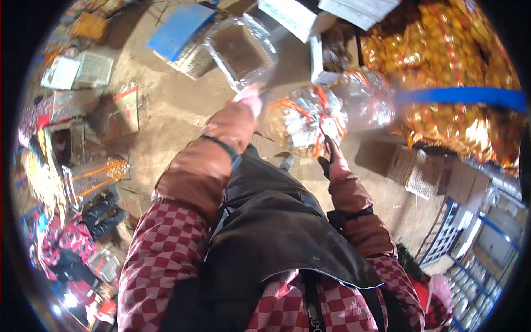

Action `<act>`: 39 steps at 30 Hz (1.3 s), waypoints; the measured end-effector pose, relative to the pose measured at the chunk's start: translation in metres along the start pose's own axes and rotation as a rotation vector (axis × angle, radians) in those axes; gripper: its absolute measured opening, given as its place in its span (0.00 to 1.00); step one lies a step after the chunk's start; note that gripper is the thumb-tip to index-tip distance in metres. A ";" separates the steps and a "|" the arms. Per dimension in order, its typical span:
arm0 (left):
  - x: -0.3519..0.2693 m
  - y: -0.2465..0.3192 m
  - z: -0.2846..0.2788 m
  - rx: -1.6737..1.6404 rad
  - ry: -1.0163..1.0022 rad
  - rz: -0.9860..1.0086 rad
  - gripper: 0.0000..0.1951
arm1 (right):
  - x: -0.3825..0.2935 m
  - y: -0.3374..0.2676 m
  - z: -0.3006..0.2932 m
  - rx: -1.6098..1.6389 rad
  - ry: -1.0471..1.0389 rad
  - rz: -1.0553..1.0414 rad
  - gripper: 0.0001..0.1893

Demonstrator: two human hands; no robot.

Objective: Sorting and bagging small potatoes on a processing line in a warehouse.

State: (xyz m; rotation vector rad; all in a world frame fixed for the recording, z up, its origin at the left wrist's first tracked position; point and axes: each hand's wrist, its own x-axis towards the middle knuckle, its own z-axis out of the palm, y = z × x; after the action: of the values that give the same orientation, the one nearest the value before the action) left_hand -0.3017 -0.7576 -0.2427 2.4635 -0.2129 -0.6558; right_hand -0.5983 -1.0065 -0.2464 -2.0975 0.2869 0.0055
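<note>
My left hand (250,97) reaches forward, blurred, at the near edge of an open container lined with clear plastic (263,35); its fingers are not distinct, so I cannot tell whether it grips the lining. My right hand (335,155) is at the near side of a clear plastic bag tied with red-orange string (309,120). Dark finger coverings show on it, and its hold on the bag is unclear. A second clear bag with red string (367,99) lies against the first, to its right.
A blue-lidded crate (182,31) stands at the upper left. Large stacked bags of yellow-orange goods (439,54) with a blue strap (460,98) rise at the right. A white box (321,62) is ahead. Cardboard boxes (402,162) stand right. A person in patterned clothing (66,245) is at left.
</note>
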 end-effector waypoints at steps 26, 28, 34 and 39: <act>-0.321 -0.483 -0.208 -0.775 0.294 -1.469 0.27 | 0.407 -0.332 0.271 -1.009 -0.922 -0.047 0.20; -0.302 -0.490 -0.267 -0.726 0.193 -1.378 0.32 | 0.463 -0.318 0.347 -0.054 -0.911 0.374 0.18; -0.198 -0.559 -0.392 -1.000 0.456 -1.408 0.28 | 0.624 -0.313 0.493 0.025 -1.101 0.214 0.17; -0.136 -0.593 -0.409 -1.283 0.852 -0.999 0.15 | 0.718 -0.442 0.577 0.002 -0.932 0.469 0.14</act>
State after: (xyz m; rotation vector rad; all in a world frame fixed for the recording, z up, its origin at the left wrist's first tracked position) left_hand -0.2115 -0.0304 -0.2327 1.2139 1.3677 0.0512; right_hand 0.2552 -0.4455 -0.2575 -1.7599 0.1897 1.2120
